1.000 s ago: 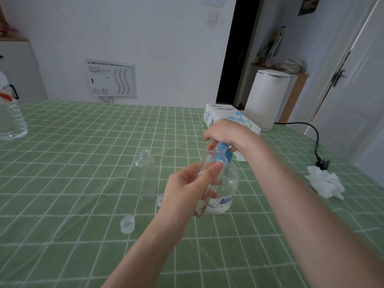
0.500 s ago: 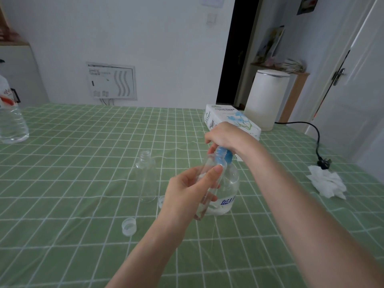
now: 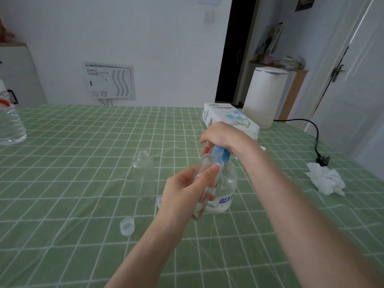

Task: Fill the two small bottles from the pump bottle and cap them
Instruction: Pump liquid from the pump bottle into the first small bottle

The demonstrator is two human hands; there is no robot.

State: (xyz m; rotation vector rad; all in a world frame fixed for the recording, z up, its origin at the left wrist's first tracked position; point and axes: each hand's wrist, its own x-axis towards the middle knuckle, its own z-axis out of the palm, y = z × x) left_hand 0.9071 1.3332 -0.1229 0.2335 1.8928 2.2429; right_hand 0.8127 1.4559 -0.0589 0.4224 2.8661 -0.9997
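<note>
My left hand (image 3: pixel 182 192) grips a small clear bottle (image 3: pixel 209 165), tilted with its mouth up against the blue pump head. Behind it the clear pump bottle (image 3: pixel 226 183) stands on the table. Over its blue pump top curls my right hand (image 3: pixel 222 136), pressing down on it. A second small clear bottle (image 3: pixel 144 175) stands upright and uncapped to the left. One translucent cap (image 3: pixel 127 225) lies in front of it. Another cap (image 3: pixel 159 199) peeks out beside my left hand.
The green checked tablecloth (image 3: pixel 72 183) covers the table. A tissue box (image 3: pixel 230 119) lies behind my right hand. A crumpled white tissue (image 3: pixel 325 180) and a black plug (image 3: pixel 322 160) are at the right. A large water bottle (image 3: pixel 9 119) stands far left.
Both hands keep their grip and place. The view has shifted slightly, and the right hand seems a little lower on the pump.
</note>
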